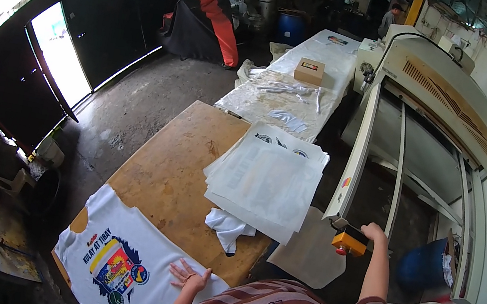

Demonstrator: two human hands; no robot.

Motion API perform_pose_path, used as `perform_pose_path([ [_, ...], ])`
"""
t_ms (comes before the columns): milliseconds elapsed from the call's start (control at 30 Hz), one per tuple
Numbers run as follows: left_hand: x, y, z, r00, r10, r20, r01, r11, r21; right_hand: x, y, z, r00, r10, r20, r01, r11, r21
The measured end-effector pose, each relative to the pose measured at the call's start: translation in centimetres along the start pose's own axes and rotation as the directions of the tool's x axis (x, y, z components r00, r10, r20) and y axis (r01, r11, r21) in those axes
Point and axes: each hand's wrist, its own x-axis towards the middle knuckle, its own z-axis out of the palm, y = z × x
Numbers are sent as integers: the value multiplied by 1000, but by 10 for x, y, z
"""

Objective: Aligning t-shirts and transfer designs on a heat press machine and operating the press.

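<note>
My left hand [190,276] lies flat with spread fingers on a white T-shirt [163,291]. A colourful print [119,270] covers the middle of the shirt, which is spread over the near end of a brown table. Over at the right, my right hand [375,232] is curled over the back of a yellow control box [350,242] with a red button underneath. The box sits at the front end of a large cream machine's frame [355,152]; some of my right fingers are hidden.
Translucent printed sheets [265,178] are stacked on the brown table [176,146], beside a crumpled white cloth [229,227]. A farther white table holds a cardboard box [309,71]. A blue drum [424,272] stands beneath the machine. Another person [388,22] is far back.
</note>
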Motion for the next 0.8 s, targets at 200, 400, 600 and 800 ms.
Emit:
perform_pose_path([
  [200,-1,7,-1,1000,-17,19,16,999,40,30,9,-10,994,-22,-107,42,981,190],
  [400,13,-1,13,999,-35,-19,36,995,87,37,-6,30,1000,-19,16,17,989,144],
  [600,10,-1,13,1000,-10,-20,11,998,62,12,-17,28,952,2,-305,92,951,294],
  [800,0,5,7,999,-2,-33,4,998,67,4,-21,31,910,-10,-414,108,971,213],
])
